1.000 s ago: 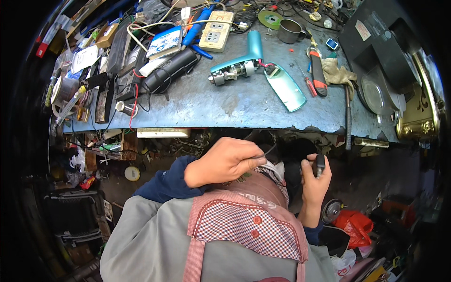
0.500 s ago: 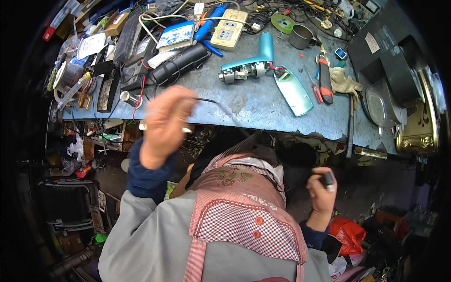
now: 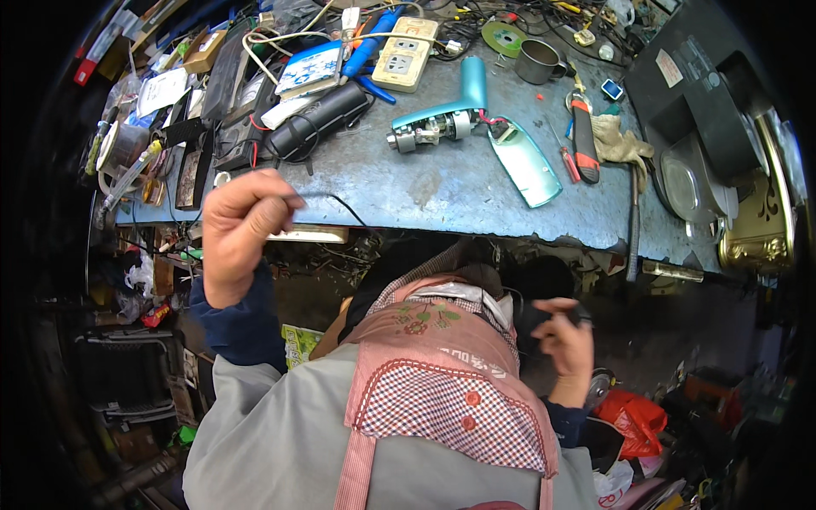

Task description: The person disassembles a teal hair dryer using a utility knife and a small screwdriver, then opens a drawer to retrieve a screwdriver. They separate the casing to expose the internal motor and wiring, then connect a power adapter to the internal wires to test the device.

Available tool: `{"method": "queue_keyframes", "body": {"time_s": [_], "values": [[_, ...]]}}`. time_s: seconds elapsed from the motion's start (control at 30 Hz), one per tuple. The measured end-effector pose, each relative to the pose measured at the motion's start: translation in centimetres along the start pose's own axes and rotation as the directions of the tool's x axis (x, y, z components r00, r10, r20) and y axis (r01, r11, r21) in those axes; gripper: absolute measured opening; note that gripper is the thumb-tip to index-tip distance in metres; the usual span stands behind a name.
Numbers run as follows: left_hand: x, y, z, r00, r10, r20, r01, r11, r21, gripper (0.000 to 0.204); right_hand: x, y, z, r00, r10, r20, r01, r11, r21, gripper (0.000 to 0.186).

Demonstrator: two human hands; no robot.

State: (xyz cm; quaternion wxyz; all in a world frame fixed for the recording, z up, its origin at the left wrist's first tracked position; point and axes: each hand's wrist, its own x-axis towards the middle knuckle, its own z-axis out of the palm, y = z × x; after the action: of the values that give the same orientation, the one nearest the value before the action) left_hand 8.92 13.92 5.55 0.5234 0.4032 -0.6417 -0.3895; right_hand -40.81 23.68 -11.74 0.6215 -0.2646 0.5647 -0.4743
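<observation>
Near the bench's front edge at left, my left hand (image 3: pixel 242 234) pinches a thin black cable (image 3: pixel 344 206) between thumb and fingers. The cable arcs from it down toward my lap, where its run is lost against dark clothing. My right hand (image 3: pixel 564 342) is raised at the right of my apron, fingers bent around a small dark piece (image 3: pixel 581 315), mostly hidden; its kind is unclear. On the bench (image 3: pixel 340 183) lies an opened teal hair dryer (image 3: pixel 476 93), motor parts bared, with its detached shell half (image 3: pixel 527 166) beside it on wires.
Behind are a black cylindrical case (image 3: pixel 323 121), a power strip (image 3: pixel 405 55) and a metal mug (image 3: pixel 539 61). Red-and-black pliers (image 3: pixel 584 140), a screwdriver (image 3: pixel 569 164) and a glove (image 3: pixel 620 140) lie to the right. A dark appliance (image 3: pixel 688 93) stands at far right.
My left hand has moved left and slightly down, drawing the cable along. My right hand has shifted slightly left and turned, so the dark piece shows less.
</observation>
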Motion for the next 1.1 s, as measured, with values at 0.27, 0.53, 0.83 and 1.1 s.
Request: {"method": "queue_keyframes", "body": {"time_s": [0.27, 0.53, 0.83, 1.1], "values": [[-0.2, -0.9, 3.1, 0.788, -0.130, 0.602, 0.331, 0.914, -0.236, 0.033, 1.5, 3.3, 5.9, 0.978, -0.127, 0.167, 0.190, 0.873, -0.450, 0.027], [-2.6, -4.3, 14.0, 0.684, -0.322, 0.654, -0.041, 0.879, 0.475, 0.052, -1.3, -6.8, 11.2, 0.612, -0.382, 0.692, 0.737, 0.594, -0.324, 0.032], [-2.7, -7.0, 16.6, 0.862, -0.041, 0.506, -0.050, 0.985, 0.164, 0.029, -1.5, -4.2, 13.7, 0.554, -0.623, 0.552, 0.817, 0.533, -0.218, 0.039], [-3.8, -8.4, 17.4, 0.874, 0.035, 0.485, -0.079, 0.994, 0.072, 0.020, -1.6, -3.5, 14.1, 0.554, -0.536, 0.637, 0.830, 0.415, -0.372, 0.045]]}}
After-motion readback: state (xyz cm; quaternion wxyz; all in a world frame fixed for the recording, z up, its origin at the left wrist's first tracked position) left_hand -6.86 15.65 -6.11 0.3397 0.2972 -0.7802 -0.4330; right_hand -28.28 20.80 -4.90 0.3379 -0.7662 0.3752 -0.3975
